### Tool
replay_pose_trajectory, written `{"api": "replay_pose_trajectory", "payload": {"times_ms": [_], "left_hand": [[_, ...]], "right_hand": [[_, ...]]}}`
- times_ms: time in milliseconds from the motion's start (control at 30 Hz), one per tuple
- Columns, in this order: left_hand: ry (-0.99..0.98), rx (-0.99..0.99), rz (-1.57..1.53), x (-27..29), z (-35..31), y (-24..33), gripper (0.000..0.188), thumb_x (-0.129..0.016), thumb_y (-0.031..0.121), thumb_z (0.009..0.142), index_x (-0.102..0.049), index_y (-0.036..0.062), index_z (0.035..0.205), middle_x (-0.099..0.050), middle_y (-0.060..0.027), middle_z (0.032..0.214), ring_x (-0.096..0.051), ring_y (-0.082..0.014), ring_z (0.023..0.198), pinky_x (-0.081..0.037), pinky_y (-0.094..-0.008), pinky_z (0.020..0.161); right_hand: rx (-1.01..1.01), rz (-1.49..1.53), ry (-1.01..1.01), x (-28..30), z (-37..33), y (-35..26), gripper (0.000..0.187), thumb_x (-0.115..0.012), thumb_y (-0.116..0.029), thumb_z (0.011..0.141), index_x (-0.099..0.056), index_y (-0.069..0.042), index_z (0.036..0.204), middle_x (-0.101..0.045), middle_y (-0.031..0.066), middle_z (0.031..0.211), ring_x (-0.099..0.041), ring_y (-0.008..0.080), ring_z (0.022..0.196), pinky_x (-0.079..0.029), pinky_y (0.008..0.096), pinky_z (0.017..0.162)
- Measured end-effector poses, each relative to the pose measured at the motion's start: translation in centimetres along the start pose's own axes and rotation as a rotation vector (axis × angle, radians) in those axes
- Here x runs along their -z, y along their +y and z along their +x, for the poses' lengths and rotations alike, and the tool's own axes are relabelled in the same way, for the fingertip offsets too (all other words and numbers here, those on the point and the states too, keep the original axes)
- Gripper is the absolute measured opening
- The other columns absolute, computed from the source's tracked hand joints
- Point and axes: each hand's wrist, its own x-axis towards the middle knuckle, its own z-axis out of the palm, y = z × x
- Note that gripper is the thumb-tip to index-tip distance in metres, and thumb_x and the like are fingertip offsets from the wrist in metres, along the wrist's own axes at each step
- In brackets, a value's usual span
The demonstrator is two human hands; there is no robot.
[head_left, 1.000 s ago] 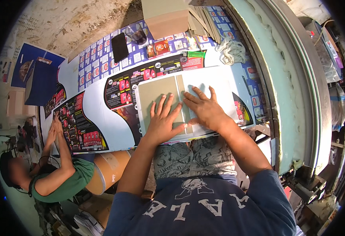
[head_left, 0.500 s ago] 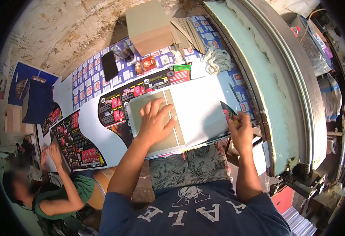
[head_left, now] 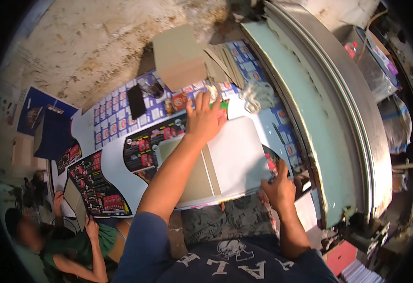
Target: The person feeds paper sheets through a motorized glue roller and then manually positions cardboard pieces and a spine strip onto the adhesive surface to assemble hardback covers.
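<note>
Through the head camera I have the left hand reaching across the worktop, palm down and open, its fingers spread over the far edge of the white sheet and the green-and-red printed part there. I cannot tell whether its fingertips press down.

The right hand is at the near right corner, fingers partly curled, thumb toward the sheet's edge — whether it pinches anything, I cannot tell.

Between them lies the white sheet, flat on the worktop in front of the person. Left of it I see a tan board, partly under the left forearm, and a narrow tan strip between the two. A dark printed sheet shows beyond and to the left.

On the blue patterned cover at the back I find a phone beside a glass, then a tan block, loose cardboard strips and a pale rag. At lower left, a co-worker in a green top holds another board — both hands on it.
</note>
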Motion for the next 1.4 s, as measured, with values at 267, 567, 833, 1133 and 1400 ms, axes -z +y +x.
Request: {"api": "replay_pose_trajectory", "payload": {"times_ms": [267, 567, 833, 1133, 1400], "left_hand": [[0.23, 0.198, 0.326, 6.3, 7.4, -11.0, 0.041, -0.066, 0.03, 0.095, -0.065, 0.0158, 0.134, -0.059, -0.0015, 0.142, -0.041, -0.026, 0.141, -0.022, -0.0576, 0.114], [0.72, -0.056, 0.096, 15.0, 3.7, -6.3, 0.012, -0.067, 0.017, 0.094, -0.074, 0.0148, 0.102, -0.072, 0.0003, 0.099, -0.063, -0.0228, 0.11, -0.028, -0.0513, 0.108], [0.13, 0.135, -0.919, 15.3, -3.2, 1.8, 0.02, -0.065, 0.017, 0.1, -0.066, 0.0005, 0.111, -0.067, -0.0092, 0.098, -0.063, -0.0233, 0.09, -0.046, -0.0324, 0.085], [-0.249, 0.051, -0.406, 5.1, -13.6, 0.0, 0.104, -0.083, 0.058, 0.074, -0.042, 0.0022, 0.152, -0.037, -0.0176, 0.159, -0.028, -0.039, 0.15, -0.023, -0.0587, 0.119], [-0.427, 0.078, -0.431, 3.7, -16.6, 1.3, 0.111, -0.087, 0.057, 0.066, -0.041, 0.0083, 0.153, -0.027, -0.0138, 0.164, -0.021, -0.0381, 0.153, -0.02, -0.0691, 0.116]], "right_hand": [[0.185, 0.19, 0.063, 2.0, -1.6, 2.5, 0.073, -0.079, -0.019, 0.085, -0.043, 0.005, 0.143, -0.06, 0.006, 0.064, -0.062, 0.0225, 0.055, -0.051, 0.0364, 0.055], [0.473, 0.246, 0.166, 4.4, -1.4, 0.3, 0.046, -0.078, -0.004, 0.083, -0.062, 0.001, 0.126, -0.067, 0.0139, 0.087, -0.068, 0.026, 0.076, -0.056, 0.0364, 0.072], [0.601, 0.385, 0.195, 4.9, 1.5, -5.6, 0.055, -0.063, -0.011, 0.099, -0.044, 0.0, 0.15, -0.061, 0.0291, 0.133, -0.061, 0.0391, 0.124, -0.046, 0.0409, 0.107], [0.164, 0.576, -0.005, -2.2, 4.6, -2.5, 0.05, -0.057, -0.006, 0.099, -0.046, 0.0, 0.147, -0.063, 0.0288, 0.134, -0.062, 0.0344, 0.127, -0.047, 0.0385, 0.104], [0.134, 0.489, -0.045, -1.8, 3.3, -3.8, 0.051, -0.059, -0.008, 0.098, -0.046, -0.001, 0.147, -0.07, 0.0144, 0.106, -0.067, 0.02, 0.093, -0.052, 0.0333, 0.084]]}}
